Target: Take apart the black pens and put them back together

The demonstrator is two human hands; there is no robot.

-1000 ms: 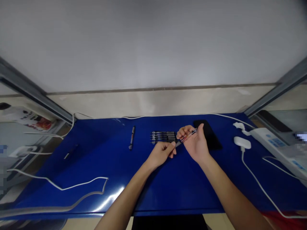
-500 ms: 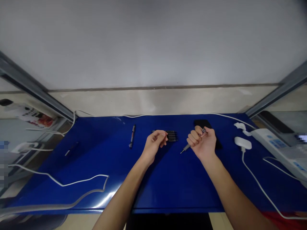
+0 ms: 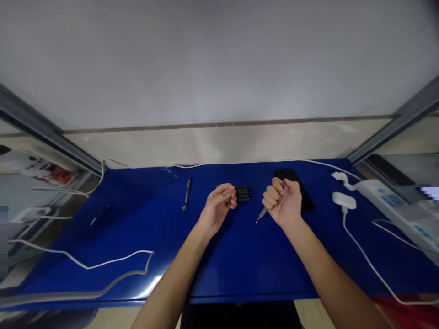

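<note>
My right hand (image 3: pixel 283 201) is wrapped round a slim grey pen (image 3: pixel 263 213). Its thin metal tip points down and left, and its other end shows by the thumb. My left hand (image 3: pixel 219 204) is closed, thumb against curled fingers; whatever it may hold is hidden. Just behind and right of the left fingers, several black pens (image 3: pixel 244 193) lie side by side in a row, their left ends covered by that hand. A separate dark pen (image 3: pixel 187 195) lies farther left on the blue table (image 3: pixel 240 260).
A black flat object (image 3: pixel 302 192) lies behind my right hand. To the right are a white earphone case (image 3: pixel 344 200) on a cable and a white power strip (image 3: pixel 387 196). A dark pen-like object (image 3: pixel 99 214) and a white cable (image 3: pixel 103 262) lie at the left.
My right hand, with the pen, has come slightly left towards the left hand. The left hand keeps its closed pose. The whole view has shifted a little.
</note>
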